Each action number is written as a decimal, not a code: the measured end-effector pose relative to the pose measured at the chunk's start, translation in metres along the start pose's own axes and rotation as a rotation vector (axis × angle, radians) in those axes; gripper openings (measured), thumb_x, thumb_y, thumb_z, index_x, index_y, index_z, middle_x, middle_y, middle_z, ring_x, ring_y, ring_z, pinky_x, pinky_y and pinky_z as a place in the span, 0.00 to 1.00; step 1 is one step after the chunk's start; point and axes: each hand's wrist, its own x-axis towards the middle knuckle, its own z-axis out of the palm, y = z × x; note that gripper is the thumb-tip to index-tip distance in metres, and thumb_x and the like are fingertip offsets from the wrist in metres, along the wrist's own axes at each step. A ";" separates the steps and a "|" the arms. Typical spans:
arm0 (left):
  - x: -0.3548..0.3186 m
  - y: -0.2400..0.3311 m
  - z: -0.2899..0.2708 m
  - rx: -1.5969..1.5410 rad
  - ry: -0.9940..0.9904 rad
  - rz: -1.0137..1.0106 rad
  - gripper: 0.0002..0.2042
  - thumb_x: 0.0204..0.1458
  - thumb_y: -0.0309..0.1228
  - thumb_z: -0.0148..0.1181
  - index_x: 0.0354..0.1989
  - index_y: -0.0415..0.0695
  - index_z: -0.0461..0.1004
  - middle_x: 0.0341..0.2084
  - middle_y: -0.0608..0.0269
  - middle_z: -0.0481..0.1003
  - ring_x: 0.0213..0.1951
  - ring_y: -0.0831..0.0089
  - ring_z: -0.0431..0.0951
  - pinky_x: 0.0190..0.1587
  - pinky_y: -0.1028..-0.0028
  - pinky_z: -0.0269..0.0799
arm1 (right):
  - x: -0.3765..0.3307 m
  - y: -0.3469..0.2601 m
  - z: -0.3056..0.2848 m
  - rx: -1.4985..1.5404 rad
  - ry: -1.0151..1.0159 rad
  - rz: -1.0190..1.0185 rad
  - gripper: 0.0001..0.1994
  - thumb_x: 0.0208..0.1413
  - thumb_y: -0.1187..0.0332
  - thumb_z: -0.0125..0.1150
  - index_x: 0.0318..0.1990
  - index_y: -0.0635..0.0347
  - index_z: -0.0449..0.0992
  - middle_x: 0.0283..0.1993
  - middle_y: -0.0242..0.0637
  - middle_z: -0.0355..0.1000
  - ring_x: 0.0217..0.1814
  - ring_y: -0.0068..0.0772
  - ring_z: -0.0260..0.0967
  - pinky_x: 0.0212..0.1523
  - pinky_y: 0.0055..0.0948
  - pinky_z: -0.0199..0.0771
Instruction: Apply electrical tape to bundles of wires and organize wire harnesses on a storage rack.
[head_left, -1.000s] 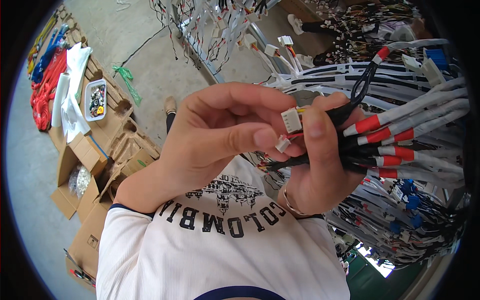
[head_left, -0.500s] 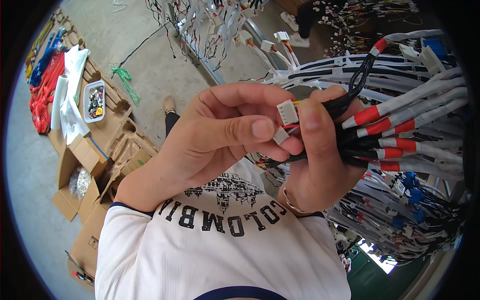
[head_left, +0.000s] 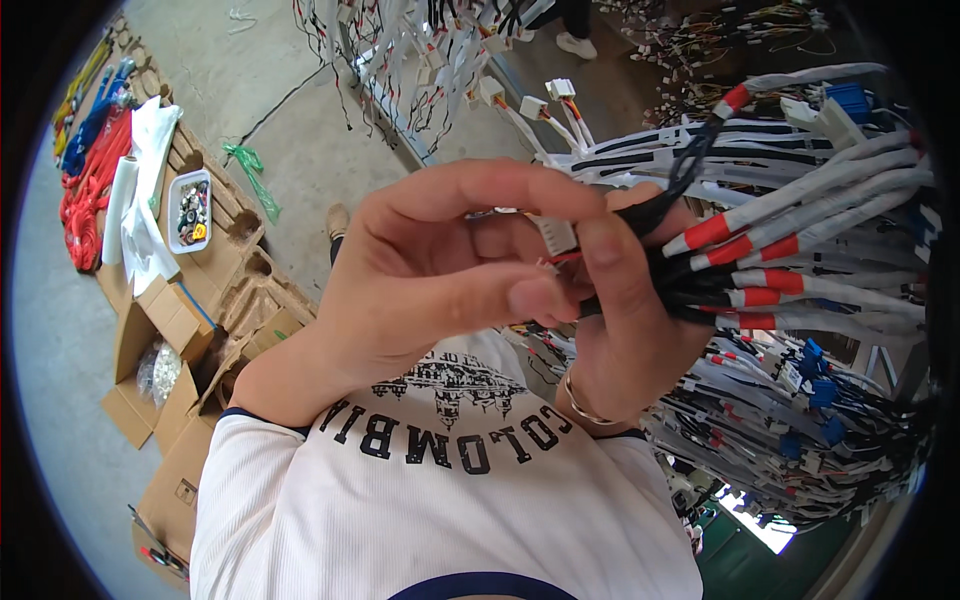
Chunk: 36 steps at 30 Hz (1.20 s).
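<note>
My right hand, with a bangle at its wrist, is closed around a bundle of wire harnesses. These have black sections, red tape bands and white wrapping, and run off to the right. Between my hands a white multi-pin connector sticks out on short wires, close to my right thumb. My left hand is curled about these wire ends, its index fingertip by the right thumb. The left thumb covers a second, smaller connector, which is mostly hidden there with thin red wires beside it.
More white-wrapped harnesses with blue connectors hang at the right, others from a rack ahead. On the left are cardboard, an open box, a white tray of small parts and red cable bundles. Another person's shoe shows ahead.
My left thumb has moved down and right over the smaller connector. The larger connector has shifted left and turned. My right hand and the harnesses have moved slightly left.
</note>
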 end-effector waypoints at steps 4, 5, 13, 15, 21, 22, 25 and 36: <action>0.009 0.012 -0.005 0.240 0.071 0.209 0.11 0.55 0.20 0.56 0.46 0.31 0.73 0.29 0.58 0.77 0.32 0.75 0.78 0.37 0.77 0.74 | 0.009 0.018 -0.032 -0.108 -0.221 -0.175 0.13 0.56 0.67 0.62 0.41 0.69 0.74 0.28 0.33 0.69 0.26 0.17 0.64 0.30 0.20 0.67; 0.015 0.014 -0.010 0.304 0.156 0.308 0.10 0.55 0.20 0.55 0.44 0.31 0.74 0.28 0.58 0.77 0.31 0.75 0.77 0.37 0.78 0.73 | 0.008 0.015 -0.029 0.014 -0.176 -0.105 0.14 0.57 0.64 0.60 0.42 0.69 0.73 0.29 0.33 0.69 0.26 0.18 0.64 0.31 0.20 0.68; 0.056 0.004 -0.053 0.659 0.062 0.031 0.11 0.55 0.22 0.55 0.45 0.35 0.75 0.39 0.61 0.78 0.43 0.74 0.77 0.46 0.75 0.72 | 0.012 0.013 -0.024 -0.040 -0.096 -0.189 0.10 0.55 0.68 0.52 0.37 0.68 0.74 0.36 0.41 0.73 0.38 0.28 0.69 0.44 0.28 0.69; 0.054 0.002 -0.051 0.795 0.003 0.037 0.11 0.55 0.24 0.56 0.46 0.34 0.75 0.40 0.61 0.77 0.45 0.75 0.76 0.48 0.75 0.71 | 0.016 0.013 -0.029 -0.057 -0.134 -0.195 0.11 0.55 0.69 0.53 0.39 0.69 0.75 0.40 0.42 0.75 0.40 0.27 0.70 0.44 0.25 0.68; 0.019 0.015 -0.018 0.752 0.039 0.237 0.09 0.54 0.24 0.59 0.40 0.32 0.77 0.39 0.56 0.76 0.44 0.70 0.73 0.48 0.72 0.67 | 0.013 0.011 -0.026 0.106 -0.170 -0.093 0.10 0.56 0.72 0.56 0.42 0.69 0.75 0.42 0.43 0.75 0.41 0.27 0.72 0.44 0.24 0.71; 0.015 0.015 -0.015 0.760 0.035 0.244 0.09 0.54 0.24 0.59 0.40 0.32 0.77 0.39 0.56 0.76 0.44 0.70 0.73 0.48 0.72 0.67 | 0.012 0.009 -0.023 0.105 -0.126 -0.083 0.10 0.56 0.73 0.57 0.43 0.69 0.75 0.42 0.43 0.75 0.40 0.27 0.73 0.43 0.23 0.72; 0.008 0.015 -0.011 0.847 -0.111 0.315 0.11 0.48 0.21 0.65 0.40 0.33 0.78 0.36 0.55 0.76 0.38 0.73 0.74 0.40 0.72 0.69 | 0.007 0.002 -0.012 0.107 0.012 -0.037 0.13 0.56 0.76 0.58 0.49 0.69 0.73 0.39 0.40 0.75 0.35 0.23 0.72 0.38 0.19 0.71; 0.021 0.034 -0.007 0.359 0.100 0.003 0.10 0.55 0.25 0.59 0.42 0.31 0.76 0.29 0.53 0.79 0.33 0.68 0.81 0.39 0.73 0.74 | 0.010 0.005 -0.035 0.092 -0.256 0.108 0.15 0.55 0.71 0.60 0.47 0.72 0.73 0.30 0.34 0.72 0.25 0.19 0.67 0.27 0.18 0.68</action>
